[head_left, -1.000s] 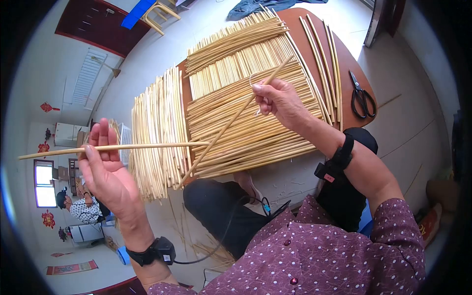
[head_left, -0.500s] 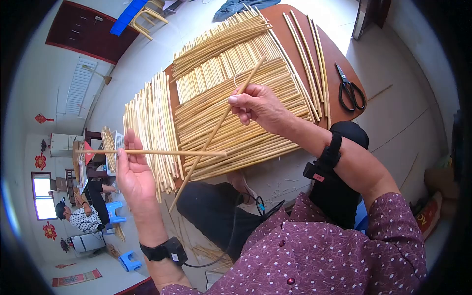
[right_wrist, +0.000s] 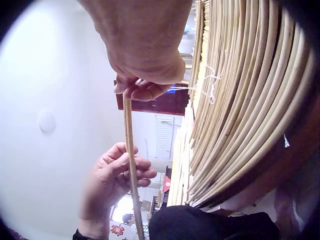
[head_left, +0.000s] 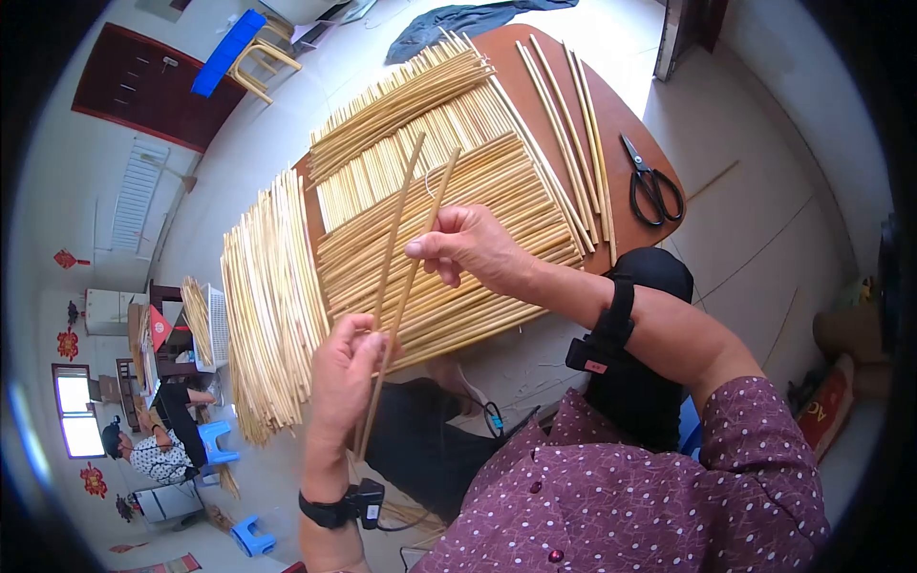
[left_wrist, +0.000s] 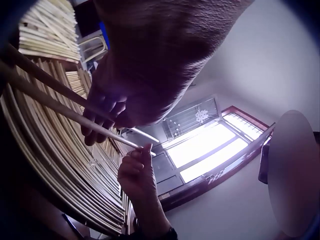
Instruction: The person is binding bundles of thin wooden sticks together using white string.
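Note:
My left hand [head_left: 342, 377] pinches a thin tan stick [head_left: 398, 224] that slants up over the table. In my right hand [head_left: 478, 253] a second such stick [head_left: 445, 181] is pinched between thumb and fingers, with a loop of white thread beside it. The two sticks run nearly side by side, and the lower part of the second one passes at my left fingertips. Under both hands lies a wide layer of sticks [head_left: 516, 205] set close together in rows. White thread ends [right_wrist: 212, 95] show on that layer in the right wrist view.
Black-handled scissors [head_left: 654, 186] lie on the brown table [head_left: 630, 119], near several loose sticks [head_left: 564, 124]. A pile of paler sticks [head_left: 272, 296] is at the table's left side. Further left, another person [head_left: 160, 454] sits by a blue stool [head_left: 216, 441].
My left hand has swung in toward the right hand, turning its stick from level to steep, alongside the other stick. The right hand keeps its pinch, and the head view has shifted.

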`<action>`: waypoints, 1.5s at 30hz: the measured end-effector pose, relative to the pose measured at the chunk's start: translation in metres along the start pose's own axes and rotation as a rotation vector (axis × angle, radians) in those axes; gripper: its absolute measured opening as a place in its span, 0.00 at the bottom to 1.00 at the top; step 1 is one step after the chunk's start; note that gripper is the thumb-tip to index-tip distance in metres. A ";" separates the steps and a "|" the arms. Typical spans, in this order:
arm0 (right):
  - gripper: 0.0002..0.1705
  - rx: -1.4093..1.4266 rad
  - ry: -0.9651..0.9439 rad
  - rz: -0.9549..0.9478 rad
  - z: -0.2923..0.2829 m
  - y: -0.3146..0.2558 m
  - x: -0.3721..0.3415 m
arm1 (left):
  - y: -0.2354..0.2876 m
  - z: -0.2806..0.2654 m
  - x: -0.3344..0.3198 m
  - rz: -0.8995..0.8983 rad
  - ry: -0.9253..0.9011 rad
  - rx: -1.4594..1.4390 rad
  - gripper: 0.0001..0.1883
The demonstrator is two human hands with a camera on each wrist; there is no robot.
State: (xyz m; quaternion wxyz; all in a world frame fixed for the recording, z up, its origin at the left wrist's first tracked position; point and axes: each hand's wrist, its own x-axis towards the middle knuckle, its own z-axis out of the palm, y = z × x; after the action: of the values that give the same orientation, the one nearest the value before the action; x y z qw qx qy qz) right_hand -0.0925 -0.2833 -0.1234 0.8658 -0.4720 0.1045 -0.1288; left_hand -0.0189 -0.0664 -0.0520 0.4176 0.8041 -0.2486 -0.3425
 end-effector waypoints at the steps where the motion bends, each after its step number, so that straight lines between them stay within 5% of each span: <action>1: 0.09 -0.026 -0.002 0.003 0.001 -0.003 -0.002 | -0.002 0.006 -0.003 -0.036 -0.019 -0.117 0.12; 5: 0.11 -0.122 -0.014 0.022 0.001 -0.001 -0.003 | -0.003 0.014 -0.010 -0.105 -0.024 -0.126 0.20; 18: 0.11 -0.160 -0.044 -0.012 0.000 0.003 0.001 | -0.017 0.014 -0.016 -0.112 0.026 -0.243 0.19; 30: 0.11 -0.025 0.090 0.022 -0.006 0.017 0.010 | -0.015 0.015 -0.009 -0.051 0.131 0.045 0.18; 32: 0.10 0.089 0.186 -0.008 -0.013 0.010 0.015 | -0.003 0.023 -0.007 0.778 0.579 0.833 0.16; 33: 0.09 0.216 0.217 -0.032 -0.018 0.007 0.018 | 0.002 0.026 -0.013 0.751 0.604 0.848 0.16; 35: 0.09 0.292 0.297 -0.083 -0.023 -0.001 0.018 | 0.012 0.038 -0.019 0.552 0.190 0.357 0.14; 37: 0.09 0.334 0.316 -0.064 -0.029 -0.001 0.019 | 0.007 0.054 -0.008 0.107 -0.017 -0.196 0.17; 43: 0.09 0.413 0.374 -0.053 -0.047 0.010 0.026 | -0.005 0.048 0.066 0.354 0.134 -1.008 0.22; 45: 0.09 0.444 0.424 -0.046 -0.051 0.011 0.030 | -0.008 0.041 0.084 0.396 0.121 -1.007 0.20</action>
State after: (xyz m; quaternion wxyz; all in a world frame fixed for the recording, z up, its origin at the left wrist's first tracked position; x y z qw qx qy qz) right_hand -0.0786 -0.3274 -0.1610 0.9037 -0.2360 0.2414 -0.2634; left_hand 0.0047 -0.1399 -0.1050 0.8212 0.4608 -0.1758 -0.2870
